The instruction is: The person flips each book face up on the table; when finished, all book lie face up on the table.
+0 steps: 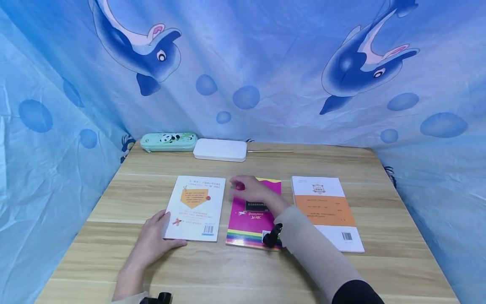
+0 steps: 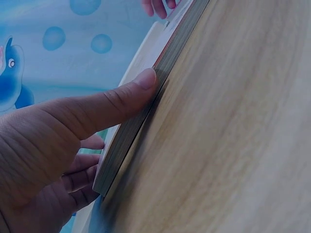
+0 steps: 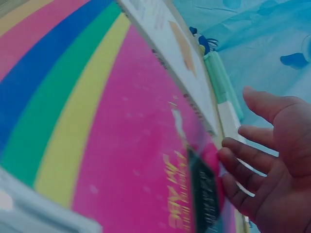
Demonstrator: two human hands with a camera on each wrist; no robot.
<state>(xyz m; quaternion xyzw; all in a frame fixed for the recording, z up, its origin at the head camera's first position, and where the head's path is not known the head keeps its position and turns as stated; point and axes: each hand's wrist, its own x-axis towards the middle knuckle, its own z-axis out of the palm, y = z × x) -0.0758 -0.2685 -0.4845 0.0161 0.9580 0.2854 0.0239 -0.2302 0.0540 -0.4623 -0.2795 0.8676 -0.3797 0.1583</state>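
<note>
My left hand [image 1: 153,238] is at the near left corner of a white book [image 1: 197,215] with an orange shield printed on its cover. Along the book's near edge the straight thumb [image 2: 126,99] touches the page block, while the other fingers lie against its left side. Above the far part of a magenta book [image 1: 247,230] with rainbow stripes hovers my right hand [image 1: 252,190]. Its fingers [image 3: 245,158] are loosely bent and spread from the thumb, with nothing held. The right hand and forearm cover part of the magenta book.
On the right lies a white and orange book [image 1: 322,209]. A green panda pencil case [image 1: 168,142], a white case [image 1: 220,150] and a thin stick [image 1: 270,151] line the far edge of the wooden table [image 1: 212,274]. Blue dolphin-print curtains [image 1: 281,55] hang around it.
</note>
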